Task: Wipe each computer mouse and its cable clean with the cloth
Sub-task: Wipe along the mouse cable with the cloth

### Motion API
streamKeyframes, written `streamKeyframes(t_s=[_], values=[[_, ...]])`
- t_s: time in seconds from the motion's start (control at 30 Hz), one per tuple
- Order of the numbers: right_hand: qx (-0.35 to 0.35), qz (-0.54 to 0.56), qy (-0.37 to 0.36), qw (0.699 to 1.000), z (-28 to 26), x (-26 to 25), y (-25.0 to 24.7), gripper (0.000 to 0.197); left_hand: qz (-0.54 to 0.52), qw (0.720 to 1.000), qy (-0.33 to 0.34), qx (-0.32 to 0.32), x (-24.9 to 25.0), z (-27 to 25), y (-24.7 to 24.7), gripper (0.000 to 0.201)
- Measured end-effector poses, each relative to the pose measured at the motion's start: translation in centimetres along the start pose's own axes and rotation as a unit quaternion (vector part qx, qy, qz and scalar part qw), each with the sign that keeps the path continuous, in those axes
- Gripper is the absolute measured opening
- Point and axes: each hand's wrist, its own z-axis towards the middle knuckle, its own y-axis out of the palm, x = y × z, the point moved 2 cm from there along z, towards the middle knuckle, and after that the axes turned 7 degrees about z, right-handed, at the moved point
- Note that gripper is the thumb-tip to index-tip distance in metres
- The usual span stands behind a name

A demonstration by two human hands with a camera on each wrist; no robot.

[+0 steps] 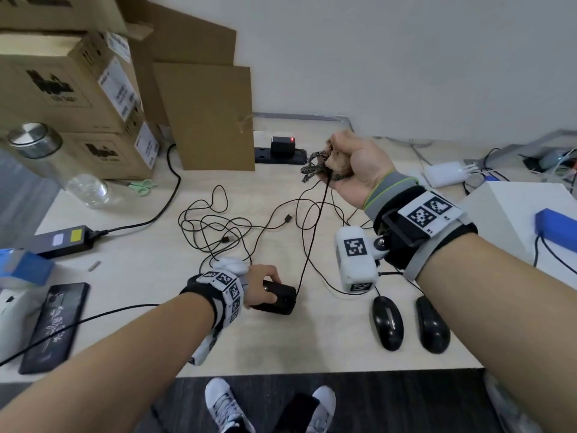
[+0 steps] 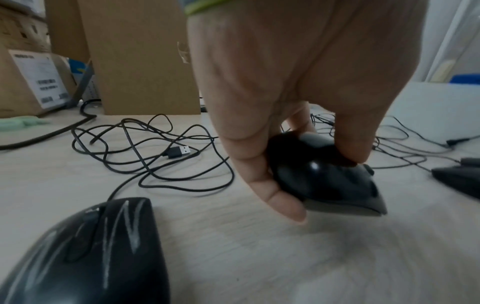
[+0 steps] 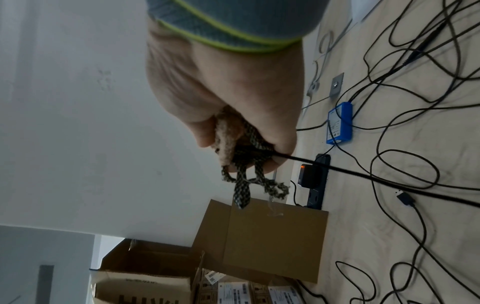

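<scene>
On the pale table, my left hand grips a black mouse from above; the left wrist view has thumb and fingers curled round this mouse. Its thin black cable runs taut up to my right hand, raised near the back of the table. That hand is fisted round a brown patterned cloth with the cable inside it. In the right wrist view the cloth hangs from the fist and the cable leaves it. Two more black mice lie at front right.
Loose cables tangle mid-table. Cardboard boxes and a lidded glass jar stand at back left, a power strip at the back. A phone and power brick lie left, a white box right.
</scene>
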Motion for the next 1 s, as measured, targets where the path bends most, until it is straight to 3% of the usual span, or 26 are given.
streamKeyframes(t_s=[0.1,0.23,0.3,0.37,0.43,0.5,0.6,0.67,0.73,0.8,0.93,1.0], values=[[0.000,0.027,-0.012,1.000,-0.1,0.3,-0.4,0.023,0.097,0.995,0.001,-0.009,-1.0,0.4,1.3,0.030],[-0.011,0.024,0.003,1.000,-0.1,1.5,-0.7,0.023,0.263,0.964,-0.018,0.019,-1.7,-0.1,1.6,0.039],[-0.024,0.017,0.009,1.000,-0.2,2.2,-0.5,0.026,0.290,0.957,-0.013,0.013,-1.0,-0.6,1.0,0.046],[-0.041,0.030,0.011,0.999,-0.3,2.5,-0.6,0.024,0.227,0.972,-0.004,0.058,0.8,-1.1,-1.1,0.051],[-0.049,0.031,0.011,0.998,-0.2,2.8,-0.6,0.020,0.041,0.986,0.021,0.159,3.0,-1.7,-4.4,0.041],[-0.043,0.035,-0.004,0.998,0.1,3.1,-0.9,0.016,-0.188,0.953,0.092,0.219,5.7,-3.0,-7.9,0.028],[-0.025,0.063,-0.032,0.997,0.4,3.3,-1.0,0.009,-0.399,0.890,0.166,0.144,9.4,-5.3,-10.4,0.025],[-0.027,0.070,-0.044,0.996,0.4,3.1,-0.6,0.012,-0.422,0.882,0.174,0.114,10.3,-5.6,-10.5,0.029],[-0.036,0.067,-0.049,0.996,0.7,3.0,-0.4,0.017,-0.388,0.895,0.156,0.154,10.5,-4.8,-10.1,0.034],[-0.044,0.058,-0.059,0.996,0.8,2.8,-0.1,0.021,-0.351,0.900,0.140,0.216,10.6,-4.3,-10.0,0.026],[-0.048,0.032,-0.090,0.994,0.9,2.5,0.3,0.021,-0.429,0.867,0.145,0.208,11.3,-4.5,-10.3,0.009],[-0.043,0.029,-0.099,0.994,1.1,2.2,0.2,0.024,-0.404,0.874,0.133,0.236,11.1,-4.6,-10.4,0.014]])
